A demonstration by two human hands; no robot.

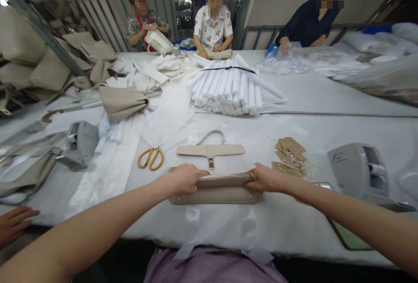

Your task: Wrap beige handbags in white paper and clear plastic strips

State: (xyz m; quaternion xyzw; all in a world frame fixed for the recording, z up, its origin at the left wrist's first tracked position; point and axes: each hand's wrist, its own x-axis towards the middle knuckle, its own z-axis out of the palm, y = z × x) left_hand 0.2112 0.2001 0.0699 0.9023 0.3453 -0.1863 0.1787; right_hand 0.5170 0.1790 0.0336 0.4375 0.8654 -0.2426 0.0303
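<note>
A beige handbag (215, 196) rests on the white-covered table right before me, its studded base toward me. My left hand (186, 179) grips the bag's edge on the left, fingers curled over it. On the opposite side my right hand (261, 178) pinches the same edge between thumb and fingers. Just beyond the bag lies its flap (210, 150), with a gold-coloured clasp (211, 163) hanging from the middle and a thin handle (214, 133) looping behind. The bag's inside is hidden from me.
Yellow-handled scissors (150, 158) lie left of the bag, brown tags (290, 154) with strings to the right. Grey tape dispensers (355, 170) stand on both sides. Behind is a bundle of white rolls (228, 87). Another person's hand (16, 224) is at far left; several people work nearby.
</note>
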